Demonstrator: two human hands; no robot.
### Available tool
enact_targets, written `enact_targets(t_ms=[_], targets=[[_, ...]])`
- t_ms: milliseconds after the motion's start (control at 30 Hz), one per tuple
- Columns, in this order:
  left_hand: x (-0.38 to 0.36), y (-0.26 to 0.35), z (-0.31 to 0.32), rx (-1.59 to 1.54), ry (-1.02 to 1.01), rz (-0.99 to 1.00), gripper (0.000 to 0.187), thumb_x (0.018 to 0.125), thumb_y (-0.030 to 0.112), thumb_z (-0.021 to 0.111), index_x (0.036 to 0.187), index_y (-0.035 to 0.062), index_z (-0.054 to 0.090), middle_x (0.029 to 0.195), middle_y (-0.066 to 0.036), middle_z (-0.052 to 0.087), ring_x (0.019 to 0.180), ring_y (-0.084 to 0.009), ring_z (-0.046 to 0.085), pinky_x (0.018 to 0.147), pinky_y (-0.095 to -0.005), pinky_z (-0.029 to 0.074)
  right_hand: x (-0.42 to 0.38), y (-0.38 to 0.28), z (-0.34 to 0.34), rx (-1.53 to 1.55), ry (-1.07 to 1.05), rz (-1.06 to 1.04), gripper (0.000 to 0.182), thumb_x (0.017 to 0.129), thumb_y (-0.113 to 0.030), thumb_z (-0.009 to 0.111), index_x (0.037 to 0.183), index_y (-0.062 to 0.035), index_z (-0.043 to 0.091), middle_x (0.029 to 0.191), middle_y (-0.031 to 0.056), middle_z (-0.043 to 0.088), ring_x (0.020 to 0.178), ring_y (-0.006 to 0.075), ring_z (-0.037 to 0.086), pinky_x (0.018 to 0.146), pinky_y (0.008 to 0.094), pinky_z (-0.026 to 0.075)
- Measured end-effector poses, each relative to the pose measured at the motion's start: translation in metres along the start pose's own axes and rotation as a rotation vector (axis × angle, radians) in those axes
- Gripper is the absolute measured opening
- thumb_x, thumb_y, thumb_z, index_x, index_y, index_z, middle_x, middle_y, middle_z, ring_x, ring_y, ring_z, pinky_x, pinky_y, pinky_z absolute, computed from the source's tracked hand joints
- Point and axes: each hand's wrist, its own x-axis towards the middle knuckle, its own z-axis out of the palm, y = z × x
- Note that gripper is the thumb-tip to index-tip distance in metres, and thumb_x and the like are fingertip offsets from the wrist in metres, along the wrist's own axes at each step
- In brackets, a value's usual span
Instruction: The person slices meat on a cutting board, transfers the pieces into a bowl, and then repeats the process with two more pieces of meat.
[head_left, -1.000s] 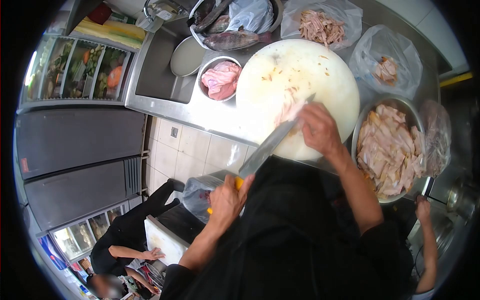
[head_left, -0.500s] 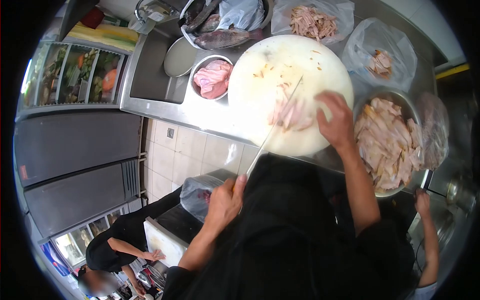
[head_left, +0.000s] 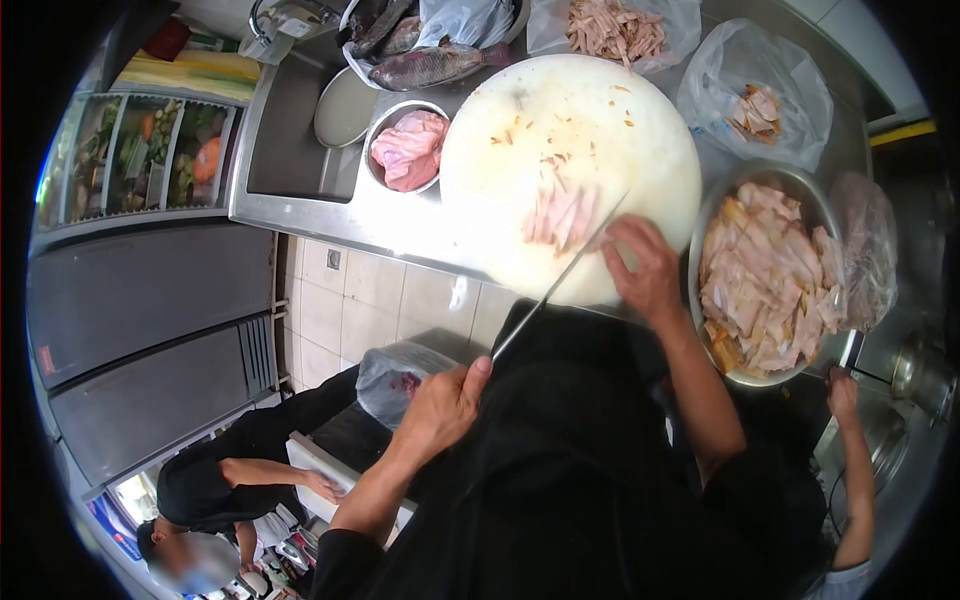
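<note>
My left hand (head_left: 437, 412) is wrapped round the handle of a long knife (head_left: 535, 312), with the thumb along the top. The blade runs up and right over the round white cutting board (head_left: 480, 215), its tip beyond my right fingertips. A row of pale sliced meat (head_left: 560, 215) lies just left of the blade. My right hand (head_left: 645, 265) rests at the right end of this meat, fingers curled and thumb below, close to the blade. A small piece of meat seems to sit at its fingertips, partly hidden. Small brown scraps (head_left: 515, 130) dot the board.
A metal bowl of meat pieces (head_left: 765, 280) stands right of the board. Bags of meat strips (head_left: 615, 35) and scraps (head_left: 755, 115) lie behind. Left are a bowl of pink meat (head_left: 410, 150), fish (head_left: 440, 68) and a sink (head_left: 300, 135). A co-worker (head_left: 205, 490) stands lower left; another person's hand (head_left: 842, 395) shows right.
My right hand has moved down and left from above the board onto the end of the meat. The meat strips now lie in a neater row. The blade has tilted rightward.
</note>
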Motion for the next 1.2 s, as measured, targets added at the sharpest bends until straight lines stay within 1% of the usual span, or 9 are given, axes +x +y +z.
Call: enact_targets(t_ms=[200,400,600,700,800,900,1000,1100,1200], targets=[[-0.007,-0.004,-0.006,0.033,0.009,0.035,0.072,0.107,0.056,0.040,0.088,-0.0070,0.069,0.083,-0.034,0.067,0.092,-0.0531,0.065,0.084,-0.0532,0.051,0.000,0.003,0.004,0.003,0.015,-0.016,0.019,0.081,-0.001,0.072,0.101,0.0007,0.071,0.106,0.0153,0.069,0.096,0.0326,0.068,0.083,0.0396,0.057],[0.004,0.005,-0.006,0.099,0.007,0.040,0.070,0.108,0.053,0.040,0.086,-0.0073,0.069,0.085,-0.036,0.066,0.094,-0.0548,0.064,0.083,-0.0559,0.050,0.003,0.001,0.002,-0.006,0.025,-0.048,0.019,0.080,0.001,0.070,0.099,0.0008,0.071,0.102,0.0148,0.069,0.093,0.0324,0.067,0.081,0.0394,0.057],[0.018,0.006,0.004,0.164,0.069,0.113,0.065,0.108,0.048,0.041,0.086,-0.0061,0.068,0.085,-0.036,0.066,0.090,-0.0556,0.063,0.082,-0.0580,0.050,0.003,0.001,0.005,-0.007,0.043,-0.052,0.019,0.078,0.002,0.069,0.096,0.0006,0.071,0.100,0.0150,0.070,0.094,0.0326,0.067,0.082,0.0398,0.056],[0.003,0.002,0.003,0.183,0.066,0.099,0.061,0.109,0.045,0.042,0.085,-0.0047,0.068,0.084,-0.035,0.066,0.087,-0.0558,0.063,0.079,-0.0596,0.050,0.002,0.005,0.007,-0.015,0.049,-0.063,0.019,0.077,0.002,0.069,0.096,0.0004,0.071,0.100,0.0151,0.070,0.095,0.0328,0.067,0.083,0.0400,0.056],[0.022,-0.014,0.032,0.166,0.146,0.187,0.059,0.108,0.044,0.043,0.083,-0.0037,0.067,0.082,-0.035,0.066,0.084,-0.0558,0.063,0.078,-0.0609,0.050,-0.001,0.007,0.007,-0.011,0.022,-0.059,0.020,0.077,0.001,0.069,0.097,0.0004,0.071,0.100,0.0153,0.070,0.096,0.0331,0.067,0.084,0.0404,0.056],[0.042,0.001,0.036,0.137,0.147,0.171,0.059,0.108,0.045,0.045,0.083,-0.0037,0.067,0.081,-0.035,0.065,0.084,-0.0559,0.063,0.078,-0.0612,0.050,0.000,0.007,0.006,0.000,0.028,-0.068,0.019,0.077,0.002,0.069,0.095,0.0000,0.071,0.099,0.0151,0.070,0.096,0.0333,0.066,0.084,0.0405,0.056],[0.039,-0.003,0.024,0.131,0.175,0.164,0.060,0.107,0.047,0.045,0.083,-0.0043,0.066,0.081,-0.036,0.064,0.085,-0.0565,0.062,0.078,-0.0605,0.049,0.000,0.008,0.001,-0.012,0.021,-0.100,0.016,0.076,0.001,0.070,0.092,-0.0007,0.069,0.098,0.0143,0.069,0.095,0.0332,0.066,0.083,0.0406,0.056],[0.030,-0.011,0.023,0.049,0.205,0.187,0.070,0.109,0.053,0.035,0.081,-0.0060,0.062,0.074,-0.032,0.062,0.081,-0.0549,0.061,0.072,-0.0560,0.046,-0.006,0.005,0.002,-0.008,0.054,-0.093,0.015,0.076,0.001,0.073,0.090,-0.0016,0.068,0.097,0.0134,0.068,0.094,0.0325,0.065,0.081,0.0405,0.056],[0.021,-0.002,0.017,0.045,0.146,0.107,0.066,0.108,0.050,0.043,0.082,-0.0059,0.064,0.083,-0.036,0.064,0.088,-0.0571,0.061,0.079,-0.0594,0.048,-0.010,0.005,0.003,-0.007,0.065,-0.057,0.016,0.077,0.000,0.075,0.091,-0.0011,0.068,0.098,0.0152,0.068,0.094,0.0335,0.066,0.083,0.0406,0.055]])
